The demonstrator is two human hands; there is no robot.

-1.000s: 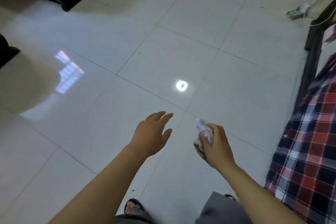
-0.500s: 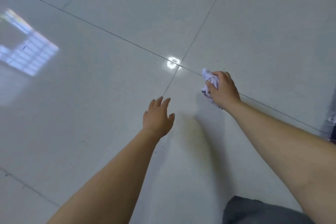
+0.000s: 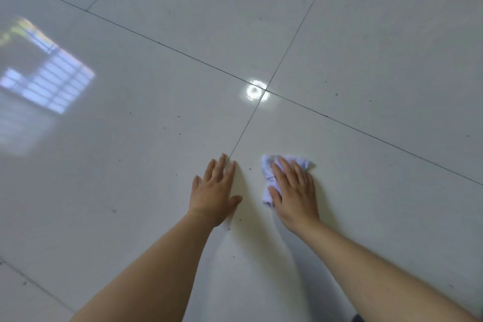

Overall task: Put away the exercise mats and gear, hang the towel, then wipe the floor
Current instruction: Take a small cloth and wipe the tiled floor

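A crumpled white cloth lies on the glossy white tiled floor. My right hand presses flat on the cloth with straight, spread fingers and covers most of it. My left hand lies flat on the bare tile just to the left, fingers straight, a short gap apart from the cloth. Small dark specks of dirt dot the tiles around both hands.
Dark grout lines cross just beyond my hands. A round lamp reflection and a window reflection shine on the tiles. A grey bit of my clothing shows at the bottom edge.
Both hands came down onto the floor. My right hand went from gripping the balled cloth in the air to pressing it flat on the tile. The camera dropped closer to the floor.
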